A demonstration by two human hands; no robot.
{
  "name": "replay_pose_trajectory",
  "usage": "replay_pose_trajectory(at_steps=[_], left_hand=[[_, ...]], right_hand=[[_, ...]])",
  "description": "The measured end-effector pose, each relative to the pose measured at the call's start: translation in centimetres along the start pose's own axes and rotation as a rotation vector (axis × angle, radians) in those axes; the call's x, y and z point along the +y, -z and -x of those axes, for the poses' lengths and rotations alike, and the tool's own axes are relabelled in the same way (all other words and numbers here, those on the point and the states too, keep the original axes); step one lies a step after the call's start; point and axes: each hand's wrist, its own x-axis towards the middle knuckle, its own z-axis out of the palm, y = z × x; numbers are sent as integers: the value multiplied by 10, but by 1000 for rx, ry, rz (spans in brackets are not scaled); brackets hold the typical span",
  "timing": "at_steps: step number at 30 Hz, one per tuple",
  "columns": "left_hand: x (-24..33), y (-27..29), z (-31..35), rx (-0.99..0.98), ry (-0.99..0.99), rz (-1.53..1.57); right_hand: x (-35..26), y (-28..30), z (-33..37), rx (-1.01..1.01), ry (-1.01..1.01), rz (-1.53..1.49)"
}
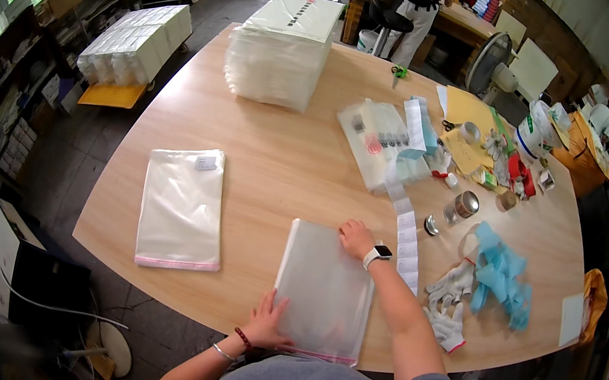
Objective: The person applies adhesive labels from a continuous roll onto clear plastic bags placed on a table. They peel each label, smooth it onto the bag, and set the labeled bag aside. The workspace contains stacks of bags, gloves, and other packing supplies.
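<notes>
A stack of clear plastic bags (323, 294) with a pink strip along its near edge lies before me on the table. My left hand (267, 324), fingers spread, rests at its lower left edge. At the upper right corner lies my right hand (356, 239), its fingers stretched out over the far edge. Neither hand appears to grip anything. To the left, apart from both hands, lies a second stack of plastic bags (182, 210) with a small white label at its top and a pink strip at its bottom.
On the wooden table (268, 168) stand a tall pile of packed bags (284, 50), a strip of labels (404, 231), a glass jar (463, 207), work gloves (451, 303) and blue cloth (503, 276). Green scissors (398, 74) lie at the far edge. A person (419, 8) stands beyond.
</notes>
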Motion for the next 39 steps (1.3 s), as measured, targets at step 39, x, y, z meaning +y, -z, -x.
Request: replay_pose_trajectory(at_steps=[39], left_hand=[[-8,6,-15,148,251,961]], right_hand=[[-73,2,256,188,-933,-419]])
